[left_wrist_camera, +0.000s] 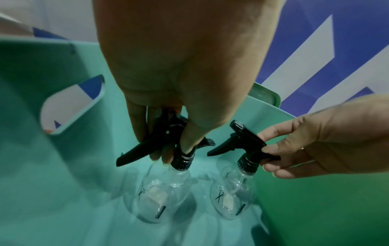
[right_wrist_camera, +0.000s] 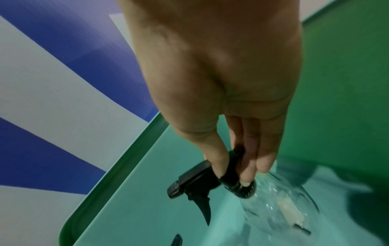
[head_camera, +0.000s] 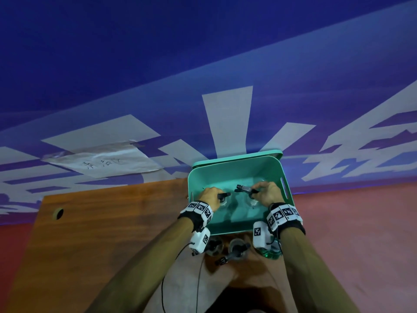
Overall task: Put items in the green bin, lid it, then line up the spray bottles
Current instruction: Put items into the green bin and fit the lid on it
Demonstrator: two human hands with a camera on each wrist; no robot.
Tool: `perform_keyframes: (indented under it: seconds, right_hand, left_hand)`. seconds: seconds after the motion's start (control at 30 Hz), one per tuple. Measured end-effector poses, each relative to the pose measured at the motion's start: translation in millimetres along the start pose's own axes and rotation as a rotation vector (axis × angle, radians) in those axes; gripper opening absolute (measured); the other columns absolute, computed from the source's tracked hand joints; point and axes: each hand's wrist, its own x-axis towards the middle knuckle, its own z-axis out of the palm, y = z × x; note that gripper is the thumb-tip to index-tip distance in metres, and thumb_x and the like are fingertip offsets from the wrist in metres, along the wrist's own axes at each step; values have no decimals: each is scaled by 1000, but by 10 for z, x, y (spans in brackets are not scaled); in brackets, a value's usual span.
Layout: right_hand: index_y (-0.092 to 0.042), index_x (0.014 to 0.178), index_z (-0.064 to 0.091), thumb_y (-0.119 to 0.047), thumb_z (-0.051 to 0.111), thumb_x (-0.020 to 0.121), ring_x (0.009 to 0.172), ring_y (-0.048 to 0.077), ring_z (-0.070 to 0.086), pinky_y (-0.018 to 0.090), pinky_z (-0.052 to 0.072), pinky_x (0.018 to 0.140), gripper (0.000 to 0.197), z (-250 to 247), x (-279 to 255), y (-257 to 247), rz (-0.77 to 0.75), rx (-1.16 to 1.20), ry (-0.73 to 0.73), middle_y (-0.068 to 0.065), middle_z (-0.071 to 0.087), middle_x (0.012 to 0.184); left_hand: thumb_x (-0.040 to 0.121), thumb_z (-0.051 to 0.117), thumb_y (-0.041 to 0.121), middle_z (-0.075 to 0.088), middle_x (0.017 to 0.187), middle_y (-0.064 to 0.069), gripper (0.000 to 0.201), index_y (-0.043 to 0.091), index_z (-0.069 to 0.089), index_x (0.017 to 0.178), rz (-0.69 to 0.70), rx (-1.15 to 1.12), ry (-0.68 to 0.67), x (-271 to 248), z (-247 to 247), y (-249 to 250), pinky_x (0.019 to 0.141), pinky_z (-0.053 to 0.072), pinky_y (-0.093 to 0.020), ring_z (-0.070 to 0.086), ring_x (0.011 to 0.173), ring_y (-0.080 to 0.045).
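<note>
Head view: left hand (head_camera: 208,197) and right hand (head_camera: 267,193) each pinch black trigger head of clear plastic spray bottle, both inside open mint-green plastic bin (head_camera: 234,229) (lid (head_camera: 237,159) behind).

Left wrist: left bottle (left_wrist_camera: 162,196), right bottle (left_wrist_camera: 232,196) upright, side by side, directly below hands.

Right wrist: fingers (right_wrist_camera: 248,169) clamp bottle neck; long axis vertical.

Wrist units are hiding two bottles (head_camera: 214,246) near the bin (head_camera: 228,229); the paper's (head_camera: 101,162) writing is blurring; left fingertips (left_wrist_camera: 166,159) are disappearing behind the trigger (left_wrist_camera: 168,138).

Dim bluish light, wide-angle edge warping, blurred wrist views
</note>
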Motion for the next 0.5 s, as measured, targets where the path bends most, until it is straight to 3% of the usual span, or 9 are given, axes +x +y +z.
perform_keyframes:
  seconds: [0.07, 0.17, 0.23, 0.33, 0.5]
  right_hand:
    - [-29, 69, 71, -4, 84, 74, 87, 15, 69, 23, 53, 84, 28, 59, 4, 21, 1, 33, 36, 2, 76, 99]
    - [-29, 69, 69, -5, 82, 77, 81, 16, 67, 20, 50, 74, 29, 74, -23, 8, -1, 45, 66, 2, 75, 96]
    - [-28, 74, 70, -5, 81, 78, 79, 16, 66, 20, 48, 72, 26, 56, -21, 0, 4, 35, 59, 3, 73, 96]
    - [-25, 84, 73, -6, 81, 79, 79, 17, 65, 21, 49, 73, 21, 29, -32, -24, 18, 18, 52, 4, 73, 97]
    - [-27, 79, 69, -7, 80, 78, 78, 19, 66, 25, 53, 72, 23, 58, -90, -62, 19, 13, 106, 7, 74, 98]
  left_hand:
    - [89, 63, 11, 73, 94, -10, 19, 16, 76, 101, 0, 5, 8, 13, 0, -17, 72, 54, -30, 66, 83, -29]
    - [89, 62, 12, 73, 95, -10, 18, 17, 76, 100, -5, 13, 4, 28, -8, -28, 70, 53, -30, 67, 83, -29]
    - [89, 62, 13, 73, 98, -10, 19, 18, 74, 102, -10, 32, 8, 36, -13, -30, 75, 58, -35, 68, 86, -31]
    - [92, 62, 18, 69, 115, -11, 31, 16, 68, 122, -25, 73, 29, 62, -4, -34, 85, 56, -35, 66, 101, -33]
    - [93, 62, 24, 65, 125, -12, 41, 15, 58, 132, -45, 125, 40, 56, -13, -28, 90, 55, -37, 64, 109, -33]
